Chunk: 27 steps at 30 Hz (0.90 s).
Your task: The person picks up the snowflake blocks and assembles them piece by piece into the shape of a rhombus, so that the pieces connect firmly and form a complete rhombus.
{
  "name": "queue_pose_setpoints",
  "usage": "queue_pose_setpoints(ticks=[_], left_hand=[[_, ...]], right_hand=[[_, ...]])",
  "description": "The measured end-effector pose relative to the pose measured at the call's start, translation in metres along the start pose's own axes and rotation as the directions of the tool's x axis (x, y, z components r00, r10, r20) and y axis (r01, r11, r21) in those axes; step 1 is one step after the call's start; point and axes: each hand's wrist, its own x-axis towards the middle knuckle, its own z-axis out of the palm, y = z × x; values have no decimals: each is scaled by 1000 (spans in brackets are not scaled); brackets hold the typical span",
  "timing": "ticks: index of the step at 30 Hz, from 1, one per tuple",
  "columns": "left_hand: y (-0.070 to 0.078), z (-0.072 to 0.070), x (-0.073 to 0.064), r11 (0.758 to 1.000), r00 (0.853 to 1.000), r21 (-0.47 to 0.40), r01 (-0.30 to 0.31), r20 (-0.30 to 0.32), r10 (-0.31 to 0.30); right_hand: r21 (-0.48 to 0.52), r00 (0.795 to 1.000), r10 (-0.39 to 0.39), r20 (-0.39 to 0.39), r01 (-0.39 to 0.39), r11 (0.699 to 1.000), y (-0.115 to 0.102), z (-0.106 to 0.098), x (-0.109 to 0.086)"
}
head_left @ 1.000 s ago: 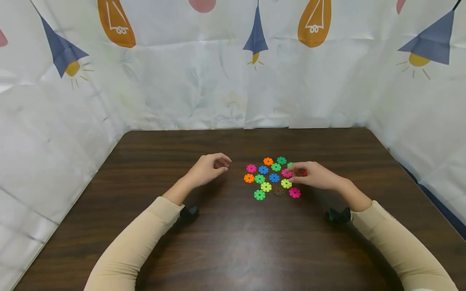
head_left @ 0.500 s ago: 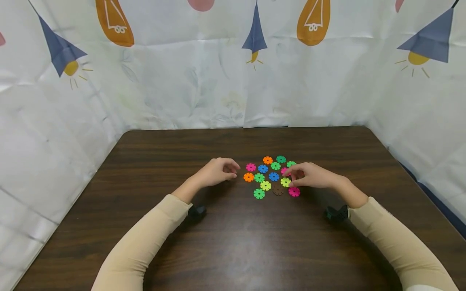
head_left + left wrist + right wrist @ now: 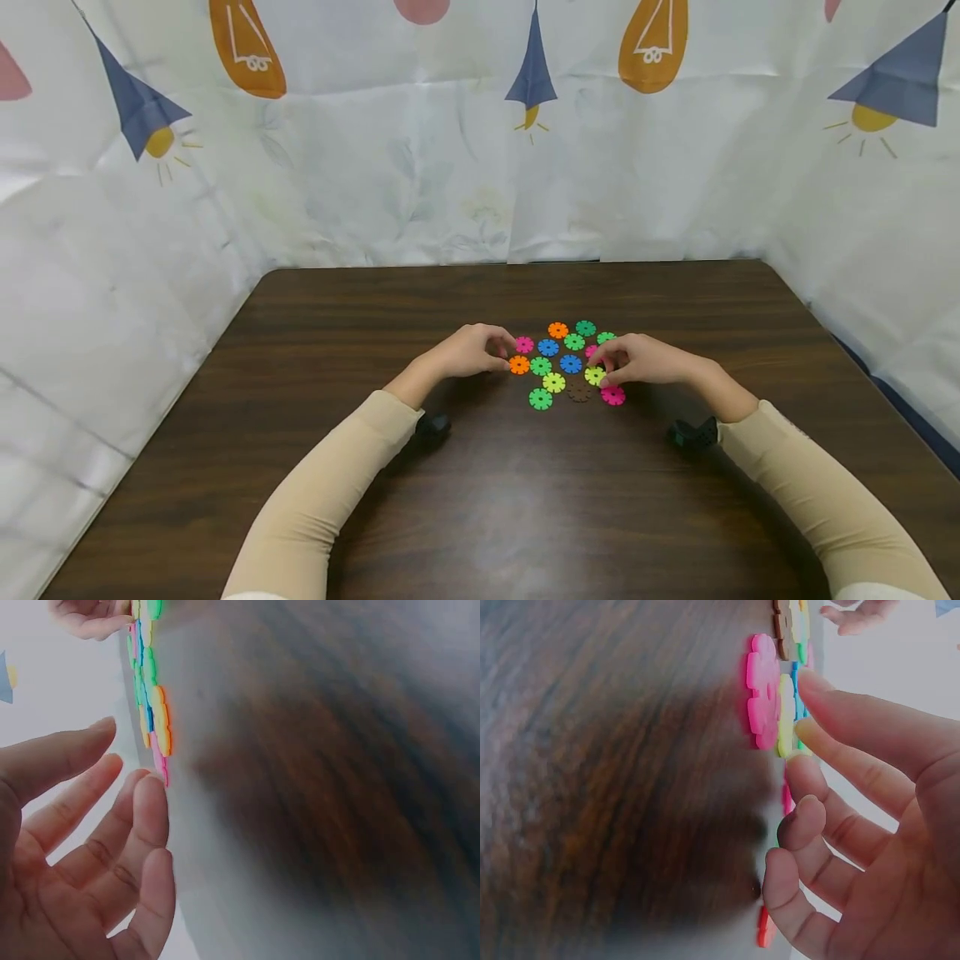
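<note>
Right now we are seeing a cluster of discs (image 3: pixel 553 382) lying flat on the counter (image 3: pixel 480 492) between our hands, spread out rather than heaped, which is probably leaving each colour easy to pick out and each rim easy to get at. Our left hand (image 3: pixel 474 351) is hovering at the cluster's left edge, its fingers loosely curved and parted, gripping nothing; they are sitting just beside the orange disc (image 3: pixel 519 365) and the pink disc (image 3: pixel 524 344), presumably because those are lying outermost on that side. Our right hand (image 3: pixel 647 359) is arching over the right edge, fingers bent and thumb apart, also gripping nothing; that low arch is likely suiting such thin pieces. Its tips are hanging about the yellow disc (image 3: pixel 595 377), though we are not managing to tell whether they are touching it. Near the little finger, a red disc (image 3: pixel 764 927) is showing.
</note>
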Motion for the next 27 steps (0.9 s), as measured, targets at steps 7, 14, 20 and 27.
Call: queue_pose_setpoints(ticks=[7,14,20,27], left_hand=[[1,5,10,1000,999,9,16,34,-16],[1,8,18,999,997,43,26,67,-29],[1,9,23,999,998,40,21,54,-23],[0,10,23,998,997,41,40,66,-43]], right_hand=[[-8,1000,6,-13,-6,1000,0,2,3],[-11,1000,-2,-28,2,1000,1,1,4],[-17,1000,-11,-28,10,1000,1,0,6],[-18,1000,-7,-28,7,1000,0,1,8]])
